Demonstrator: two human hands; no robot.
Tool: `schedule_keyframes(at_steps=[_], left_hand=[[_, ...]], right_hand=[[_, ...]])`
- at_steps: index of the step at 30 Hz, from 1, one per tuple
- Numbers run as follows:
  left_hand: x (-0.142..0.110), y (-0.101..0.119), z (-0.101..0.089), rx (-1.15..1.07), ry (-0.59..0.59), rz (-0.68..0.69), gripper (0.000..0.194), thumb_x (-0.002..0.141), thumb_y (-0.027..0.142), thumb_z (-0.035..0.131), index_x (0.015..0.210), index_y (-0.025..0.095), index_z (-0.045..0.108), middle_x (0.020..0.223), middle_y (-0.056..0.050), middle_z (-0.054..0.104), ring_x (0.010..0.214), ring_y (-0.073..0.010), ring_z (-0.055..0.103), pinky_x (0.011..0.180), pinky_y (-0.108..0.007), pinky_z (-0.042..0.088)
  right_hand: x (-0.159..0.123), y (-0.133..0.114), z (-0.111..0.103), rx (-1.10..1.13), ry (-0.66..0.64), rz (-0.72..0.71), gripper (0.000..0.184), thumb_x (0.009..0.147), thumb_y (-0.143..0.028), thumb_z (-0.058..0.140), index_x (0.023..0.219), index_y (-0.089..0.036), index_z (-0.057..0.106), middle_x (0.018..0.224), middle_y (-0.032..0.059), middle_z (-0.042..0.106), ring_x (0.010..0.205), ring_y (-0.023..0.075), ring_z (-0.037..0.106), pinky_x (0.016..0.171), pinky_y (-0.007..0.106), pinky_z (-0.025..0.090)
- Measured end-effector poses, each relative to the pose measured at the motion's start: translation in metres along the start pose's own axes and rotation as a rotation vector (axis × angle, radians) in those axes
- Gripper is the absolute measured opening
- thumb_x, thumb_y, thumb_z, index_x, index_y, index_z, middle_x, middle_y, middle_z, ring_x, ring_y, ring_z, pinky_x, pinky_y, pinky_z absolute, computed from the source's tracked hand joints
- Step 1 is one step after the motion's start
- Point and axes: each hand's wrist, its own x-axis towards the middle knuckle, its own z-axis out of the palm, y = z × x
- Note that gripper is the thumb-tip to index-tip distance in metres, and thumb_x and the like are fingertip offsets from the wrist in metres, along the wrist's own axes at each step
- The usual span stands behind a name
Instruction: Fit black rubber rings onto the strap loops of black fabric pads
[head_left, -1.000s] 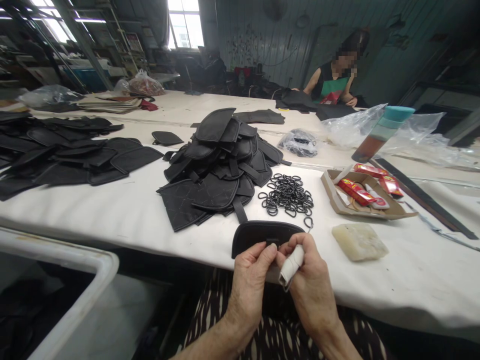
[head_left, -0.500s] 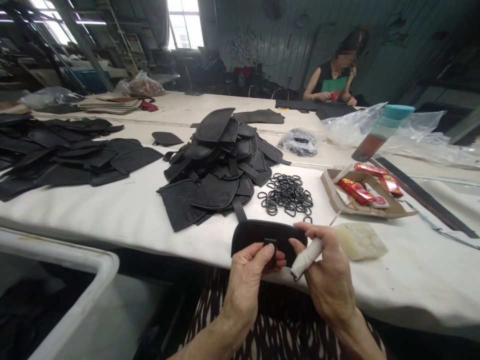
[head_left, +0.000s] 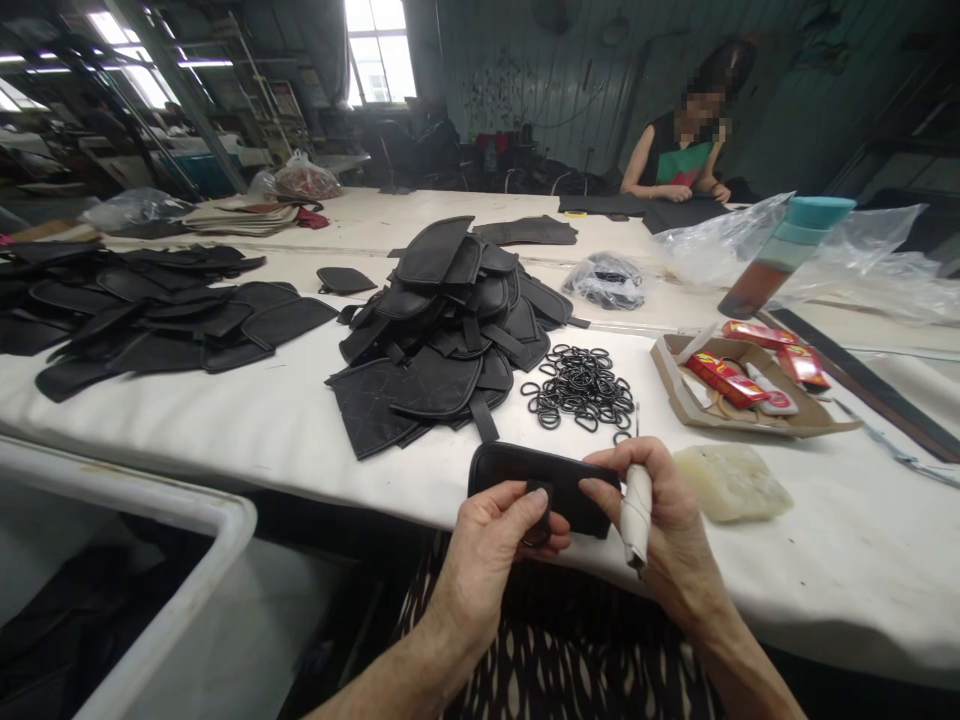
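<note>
My left hand (head_left: 499, 530) is closed, thumb and fingers pinching a short black strap (head_left: 539, 497) on a black padded piece (head_left: 577, 465) with a piped edge. A dark ring-like edge shows under those fingers, partly hidden. My right hand (head_left: 664, 510) grips an awl (head_left: 637, 515) with a white wrapped handle, its thin metal shaft pointing up. The same hand's thumb and forefinger also hold the right side of the black piece. Just beyond lie a heap of black D-rings (head_left: 581, 385) and a pile of black padded pieces (head_left: 442, 340).
A yellowish wax-like block (head_left: 731, 483) lies right of my right hand, below a cardboard tray (head_left: 795, 425) with red boxes. A bottle (head_left: 787, 255) leans behind it. More black pieces (head_left: 172, 310) and a white bin (head_left: 232, 520) are left. Another person (head_left: 675, 170) works across the table.
The awl has turned from slanting to nearly upright in my right hand, and its shaft now shows. My left hand still pinches the strap. The view has shifted slightly.
</note>
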Motion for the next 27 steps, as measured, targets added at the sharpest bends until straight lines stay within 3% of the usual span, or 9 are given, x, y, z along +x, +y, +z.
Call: schedule_keyframes(at_steps=[8,17,27], left_hand=[[0.002,0.005,-0.004,0.114,-0.001,0.052,0.023,0.074,0.033,0.065,0.079,0.011,0.071,0.076,-0.010,0.071,0.072,-0.0166,0.062,0.076,-0.029,0.046],[0.005,0.014,-0.005,0.092,-0.055,-0.020,0.021,0.074,0.031,0.063,0.073,0.011,0.069,0.067,-0.008,0.069,0.062,-0.0160,0.062,0.070,-0.030,0.047],[0.013,0.010,-0.004,0.051,0.014,-0.014,0.018,0.071,0.029,0.067,0.072,0.011,0.063,0.066,-0.009,0.070,0.060,-0.0175,0.066,0.069,-0.030,0.049]], right_hand=[[-0.001,-0.001,-0.002,0.023,-0.044,-0.008,0.012,0.078,-0.024,0.059,0.085,-0.023,0.049,0.079,-0.0013,0.061,0.063,0.0133,0.054,0.056,0.024,0.043],[0.015,-0.001,-0.007,0.088,-0.177,0.043,0.014,0.077,-0.023,0.061,0.083,-0.023,0.048,0.074,-0.0039,0.057,0.062,0.0126,0.050,0.056,0.024,0.040],[0.027,0.009,0.004,0.140,-0.069,0.078,0.012,0.081,-0.024,0.057,0.082,-0.023,0.045,0.076,-0.0050,0.054,0.064,0.0114,0.044,0.058,0.022,0.037]])
